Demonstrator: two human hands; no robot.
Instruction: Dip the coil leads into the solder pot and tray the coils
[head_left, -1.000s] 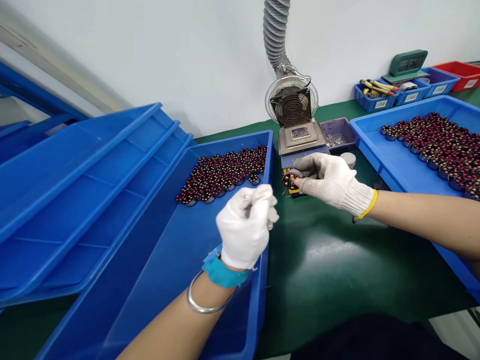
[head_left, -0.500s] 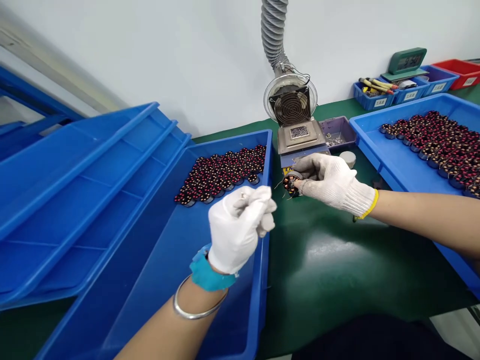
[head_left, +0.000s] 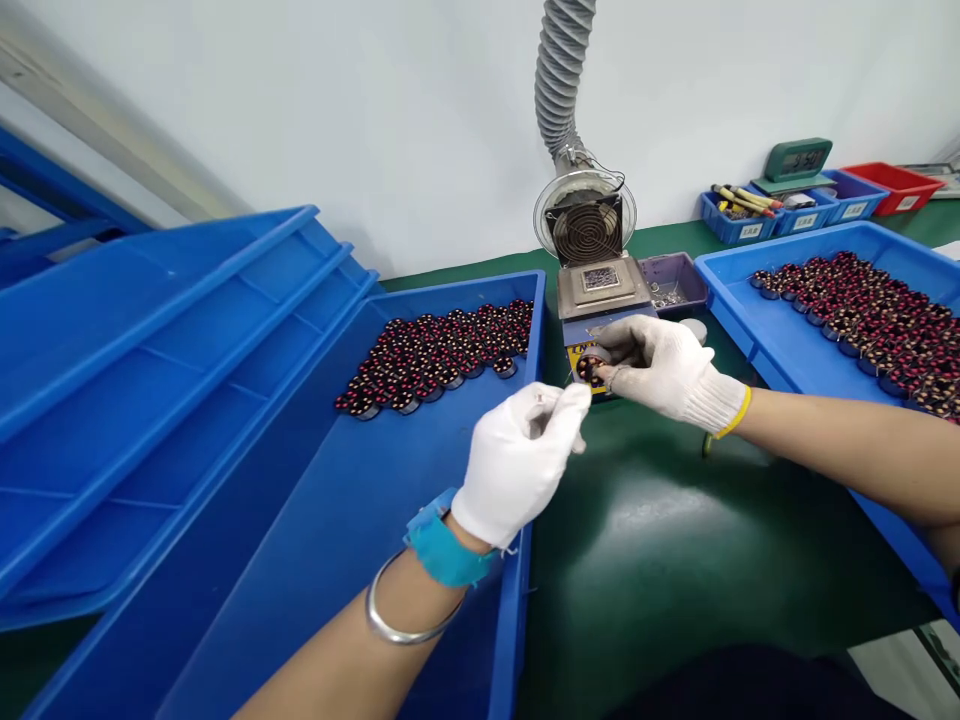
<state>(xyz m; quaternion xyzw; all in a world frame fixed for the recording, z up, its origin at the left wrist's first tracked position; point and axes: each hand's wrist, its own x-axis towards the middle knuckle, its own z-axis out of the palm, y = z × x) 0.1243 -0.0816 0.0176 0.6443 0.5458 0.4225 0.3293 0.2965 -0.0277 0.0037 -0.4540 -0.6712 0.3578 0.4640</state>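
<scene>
My right hand (head_left: 667, 370), in a white knit glove with greyed fingertips, is closed on a small round motor stator (head_left: 590, 366). The stator has a ring of wound coils and thin wire ends, and its coil face is turned to the left. My left hand (head_left: 521, 460), in a white glove, has thumb and forefinger pinched together right by the stator's lower edge. Whatever lies between those fingertips is too small or hidden to make out. Behind the right hand stands a soldering pot (head_left: 606, 290) with a square opening of metal on top.
Rows of stators (head_left: 442, 360) lie in the left blue tray (head_left: 390, 480), more stators (head_left: 877, 320) in the right blue tray (head_left: 731, 300). Stacked blue trays (head_left: 150, 400) lean at far left. A fume fan (head_left: 591, 228) with hose, a purple bin (head_left: 675, 278) and a clock (head_left: 799, 160) stand behind.
My left hand has moved right, bringing its pinched fingertips from a gap away up to the stator. The right hand keeps hold of the stator, nearly in place. The view has shifted slightly.
</scene>
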